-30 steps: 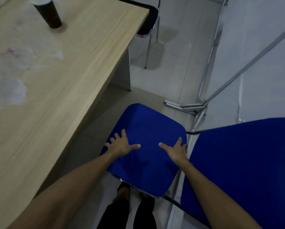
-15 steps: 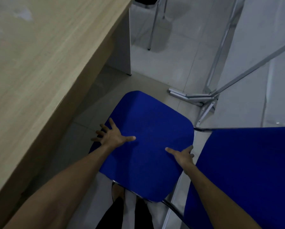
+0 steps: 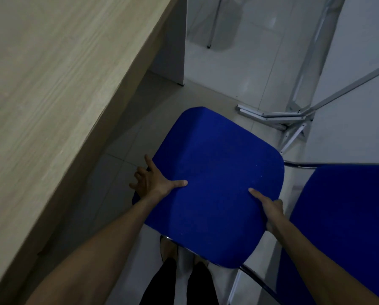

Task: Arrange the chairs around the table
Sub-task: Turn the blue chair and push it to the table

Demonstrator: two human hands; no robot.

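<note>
Now both hands grip one blue chair seat (image 3: 215, 179) by its side edges: the left hand (image 3: 153, 183) at the left edge, thumb flat on the fabric and fingers spread past the rim, the right hand (image 3: 269, 208) at the right edge, thumb on top and fingers hidden beneath. This chair sits on the floor just right of the desk (image 3: 58, 95), with a second blue chair (image 3: 346, 227) near on the right. It looks padded on a thin metal frame, likely light yet awkward; holding the stiff seat rim seems sound, since the fabric may slip. Its legs and backrest are hidden, and a far chair (image 3: 212, 25) is cut off.
</note>
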